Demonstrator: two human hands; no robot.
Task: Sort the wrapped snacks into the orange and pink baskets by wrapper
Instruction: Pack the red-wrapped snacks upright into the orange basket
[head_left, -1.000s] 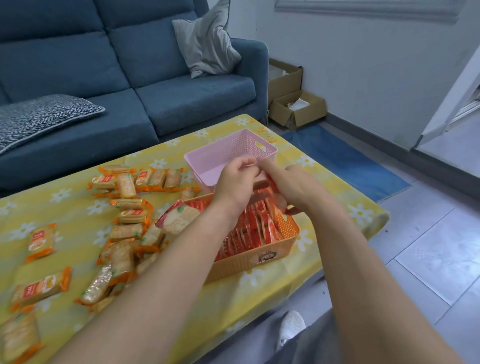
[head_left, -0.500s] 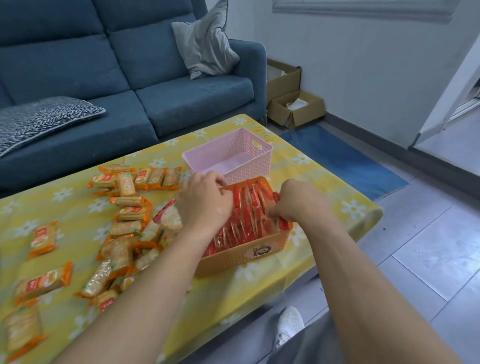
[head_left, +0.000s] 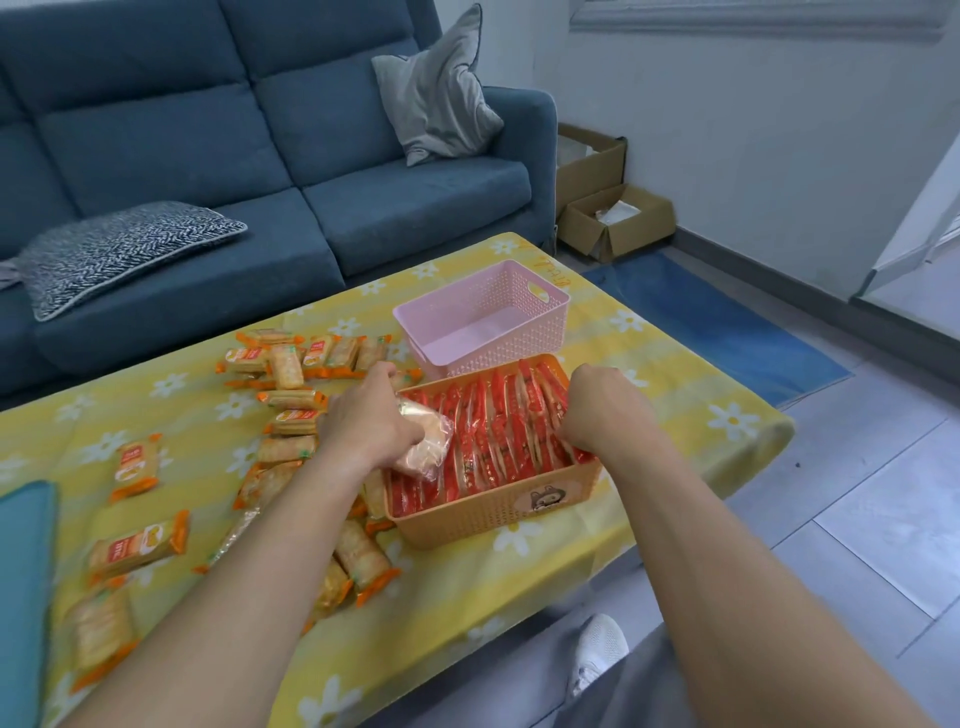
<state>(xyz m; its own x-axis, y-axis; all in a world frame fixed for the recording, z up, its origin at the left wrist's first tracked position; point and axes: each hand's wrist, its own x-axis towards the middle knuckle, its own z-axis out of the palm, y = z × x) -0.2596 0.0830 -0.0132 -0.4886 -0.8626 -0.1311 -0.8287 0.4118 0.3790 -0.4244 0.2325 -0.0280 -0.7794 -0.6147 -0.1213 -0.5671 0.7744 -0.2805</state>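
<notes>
The orange basket (head_left: 493, 512) stands near the table's front edge, packed with upright red-wrapped snacks (head_left: 498, 431). My left hand (head_left: 371, 423) grips a red-wrapped snack (head_left: 423, 441) at the basket's left end. My right hand (head_left: 605, 410) is curled over the snacks at the right end, its fingertips hidden among them. Behind it stands the pink basket (head_left: 540, 317), with nothing visible inside. Several orange-wrapped snacks (head_left: 288, 369) lie scattered over the table to the left.
The table carries a yellow cloth with daisies (head_left: 701, 405). A blue sofa (head_left: 260, 156) runs along the far side. Cardboard boxes (head_left: 613, 218) stand by the wall at the right. A teal object (head_left: 23, 571) lies at the left edge.
Both hands have come down from above the pink basket to the orange one. My left hand now holds a red-wrapped snack at the basket's left end.
</notes>
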